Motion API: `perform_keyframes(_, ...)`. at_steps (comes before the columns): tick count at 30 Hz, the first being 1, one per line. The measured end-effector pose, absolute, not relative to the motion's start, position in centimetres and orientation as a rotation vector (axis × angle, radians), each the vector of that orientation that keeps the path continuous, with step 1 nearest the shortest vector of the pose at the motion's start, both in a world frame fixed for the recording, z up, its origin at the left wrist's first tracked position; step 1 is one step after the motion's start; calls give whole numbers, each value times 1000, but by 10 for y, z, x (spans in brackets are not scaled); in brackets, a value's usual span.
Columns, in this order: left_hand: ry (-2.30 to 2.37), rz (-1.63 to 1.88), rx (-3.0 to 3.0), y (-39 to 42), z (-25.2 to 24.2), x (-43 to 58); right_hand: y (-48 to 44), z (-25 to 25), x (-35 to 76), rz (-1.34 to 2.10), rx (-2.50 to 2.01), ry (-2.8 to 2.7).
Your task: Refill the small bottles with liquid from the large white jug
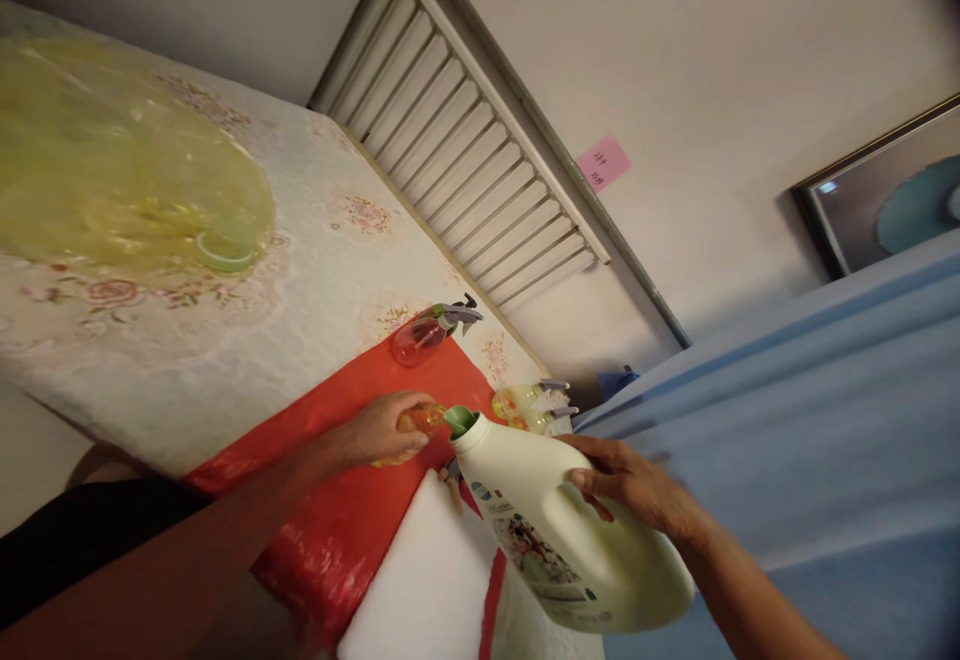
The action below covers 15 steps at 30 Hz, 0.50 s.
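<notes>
My left hand [386, 432] is closed around a small clear bottle [424, 419] with yellow-orange liquid, above a red plastic sheet [330, 480]. My right hand [626, 480] grips the handle of a big pale green detergent jug [577, 550] with a printed label. The jug is tilted, its green spout [460, 420] right at the small bottle's neck; whether liquid flows between them I cannot tell. Beyond my left hand, a spray bottle [421, 338] with pinkish-red liquid stands on the sheet. Several spray bottles [521, 406] with yellowish liquid are behind the jug.
A flower-patterned tablecloth [315, 330] covers the table. On its left lies a large yellow translucent plastic bag [127, 160]. A white block-like object [420, 580] lies near me. Behind are a radiator [465, 140] and wall; a blue curtain [847, 420] hangs to the right.
</notes>
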<state>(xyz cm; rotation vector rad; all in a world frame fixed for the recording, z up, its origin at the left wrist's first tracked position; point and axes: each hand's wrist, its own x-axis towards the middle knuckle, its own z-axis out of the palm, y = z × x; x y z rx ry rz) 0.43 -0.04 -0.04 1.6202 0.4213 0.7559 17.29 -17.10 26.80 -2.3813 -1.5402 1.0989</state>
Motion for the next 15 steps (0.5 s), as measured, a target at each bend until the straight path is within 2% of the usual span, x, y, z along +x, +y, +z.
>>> perform_keyframes(15, 415, 782, 1625, 0, 3, 2, -171, 268, 173, 1108, -2373, -1527)
